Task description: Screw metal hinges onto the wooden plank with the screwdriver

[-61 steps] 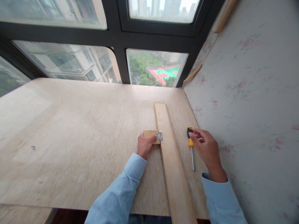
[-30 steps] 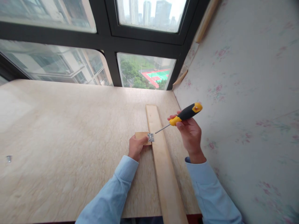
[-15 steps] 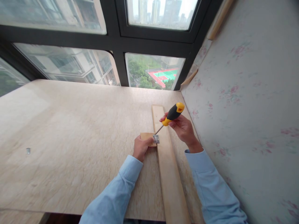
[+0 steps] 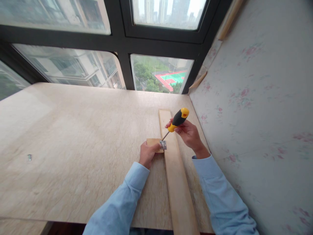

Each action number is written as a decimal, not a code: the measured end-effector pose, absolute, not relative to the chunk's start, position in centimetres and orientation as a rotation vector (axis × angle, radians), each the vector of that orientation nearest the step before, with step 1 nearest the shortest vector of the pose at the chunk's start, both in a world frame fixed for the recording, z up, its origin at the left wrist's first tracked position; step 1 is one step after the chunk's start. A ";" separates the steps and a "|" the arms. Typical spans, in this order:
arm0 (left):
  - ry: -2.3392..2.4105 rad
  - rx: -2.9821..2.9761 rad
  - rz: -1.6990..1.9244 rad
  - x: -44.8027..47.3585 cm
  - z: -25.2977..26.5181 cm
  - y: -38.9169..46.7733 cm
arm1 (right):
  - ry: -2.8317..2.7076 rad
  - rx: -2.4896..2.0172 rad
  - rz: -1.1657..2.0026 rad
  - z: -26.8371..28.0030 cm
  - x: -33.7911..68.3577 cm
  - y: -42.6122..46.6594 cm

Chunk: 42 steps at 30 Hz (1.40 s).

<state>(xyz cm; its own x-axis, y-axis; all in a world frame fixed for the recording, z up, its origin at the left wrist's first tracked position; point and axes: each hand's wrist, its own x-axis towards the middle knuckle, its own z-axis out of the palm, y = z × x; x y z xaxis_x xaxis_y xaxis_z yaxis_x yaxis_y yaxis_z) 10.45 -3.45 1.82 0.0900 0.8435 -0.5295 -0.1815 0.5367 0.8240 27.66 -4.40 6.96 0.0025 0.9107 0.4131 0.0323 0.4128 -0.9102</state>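
My right hand (image 4: 189,132) grips a yellow and black screwdriver (image 4: 179,119) by the lower part of its handle. The tool leans, its tip down at the upper left of a small metal hinge (image 4: 163,145). That hinge spans a small wooden block (image 4: 152,142) and a long wooden board (image 4: 177,176), which lie side by side. My left hand (image 4: 148,152) is closed on the small block, thumb against it close to the hinge. Whether the tip sits in a screw is too small to tell.
A small metal piece (image 4: 29,157) lies far left on the marble-patterned sill (image 4: 85,140). Dark-framed windows (image 4: 156,47) stand at the back. On the right rises a wall (image 4: 256,107) with floral paper. The sill's front edge runs along the bottom.
My right hand and the screwdriver handle have shifted slightly left, so the shaft stands a little steeper. My left hand, the block and the board stay in place.
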 end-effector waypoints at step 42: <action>1.250 0.660 0.874 10.6 1.7 -3.5 | -1.435 -1.064 0.962 8.7 26.9 -5.4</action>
